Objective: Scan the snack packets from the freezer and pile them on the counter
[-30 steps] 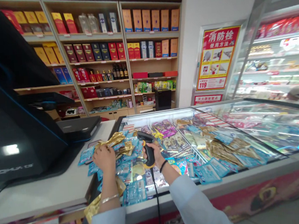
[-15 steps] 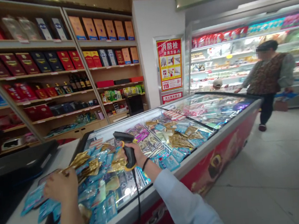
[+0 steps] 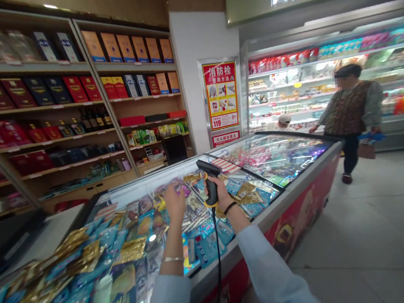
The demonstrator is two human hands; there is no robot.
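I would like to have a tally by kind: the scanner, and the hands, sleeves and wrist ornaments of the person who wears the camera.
Handheld scanner: 1
Left hand and right hand: 2
Light-blue sleeves: 2
Silvery bracelet: 1
Black wristband: 1
Total: 7

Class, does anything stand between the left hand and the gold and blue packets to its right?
Yes: in this view the right hand, closed around the black scanner, comes between the left hand and the gold and blue packets. The scanner's cable hangs below. This view cannot show whether there is room to pass behind.
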